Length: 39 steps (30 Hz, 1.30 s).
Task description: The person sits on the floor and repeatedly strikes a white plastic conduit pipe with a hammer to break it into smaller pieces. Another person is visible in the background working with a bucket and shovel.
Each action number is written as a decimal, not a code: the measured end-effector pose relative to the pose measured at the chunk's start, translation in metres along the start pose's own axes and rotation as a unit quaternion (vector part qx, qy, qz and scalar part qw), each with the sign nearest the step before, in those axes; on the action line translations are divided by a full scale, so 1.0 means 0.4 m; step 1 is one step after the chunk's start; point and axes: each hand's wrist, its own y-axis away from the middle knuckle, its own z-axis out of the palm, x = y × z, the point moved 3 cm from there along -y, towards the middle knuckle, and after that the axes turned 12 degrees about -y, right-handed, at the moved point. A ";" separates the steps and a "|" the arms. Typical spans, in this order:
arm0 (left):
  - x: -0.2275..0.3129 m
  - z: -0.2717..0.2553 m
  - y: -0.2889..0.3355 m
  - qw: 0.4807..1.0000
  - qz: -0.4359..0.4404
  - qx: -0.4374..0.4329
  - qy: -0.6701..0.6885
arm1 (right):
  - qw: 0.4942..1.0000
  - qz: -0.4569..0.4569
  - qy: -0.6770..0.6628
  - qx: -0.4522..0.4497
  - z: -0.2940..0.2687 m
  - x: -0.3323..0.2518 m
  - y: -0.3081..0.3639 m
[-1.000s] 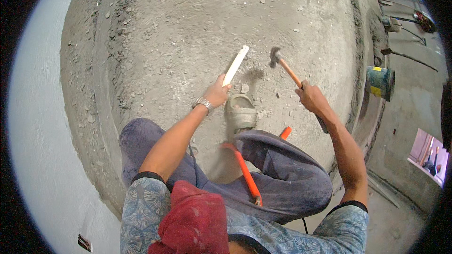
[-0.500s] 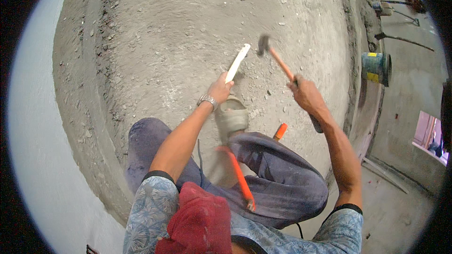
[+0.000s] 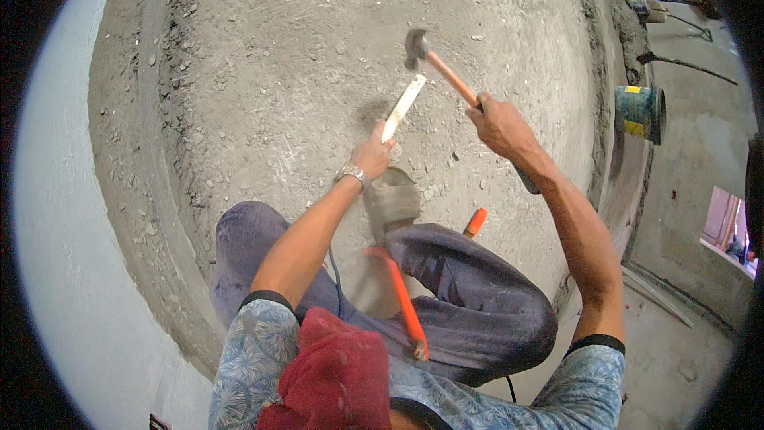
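My left hand (image 3: 374,155), with a metal watch at its wrist, is closed round the near end of a flat off-white strip (image 3: 404,107). The strip points forward and slightly right, with a small hole or mark near its far tip. My right hand (image 3: 505,126) grips a hammer (image 3: 454,80) by its orange and black handle. The dark hammer head is seen just beyond the strip's tip, with a gap between them in the picture. Beneath my left hand, a grey clog (image 3: 394,199) on my foot rests on the floor.
An orange bar-shaped tool (image 3: 404,302) lies against my bent leg. Beside my knee is a smaller orange-handled thing (image 3: 476,223). Rubble is scattered over the rough concrete floor (image 3: 302,56). A dark bucket (image 3: 637,114) stands at the right, and a pale wall (image 3: 60,215) runs along the left.
My right hand has moved the hammer forward and left, so its head now lies beyond the strip's tip. My left hand and the strip have hardly moved.
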 end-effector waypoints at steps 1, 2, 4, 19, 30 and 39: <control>-0.028 0.003 -0.004 1.000 0.005 0.021 0.010 | 0.999 -0.011 -0.028 0.019 -0.026 -0.056 0.005; -0.045 0.006 -0.008 0.999 0.011 0.041 0.023 | 0.998 -0.021 -0.053 0.037 -0.053 -0.112 0.017; -0.025 0.001 -0.007 1.000 -0.005 0.003 0.012 | 0.987 -0.072 -0.094 0.108 -0.070 -0.129 0.031; -0.056 0.002 -0.014 0.999 -0.037 -0.006 0.014 | 0.990 -0.022 -0.108 0.091 -0.089 -0.162 0.034; -0.035 -0.009 -0.001 0.999 -0.028 -0.033 -0.030 | 0.998 0.001 0.004 -0.063 -0.010 -0.053 -0.031; 0.002 -0.020 0.006 0.999 -0.005 -0.051 -0.007 | 0.999 0.005 -0.005 0.042 0.059 0.024 0.028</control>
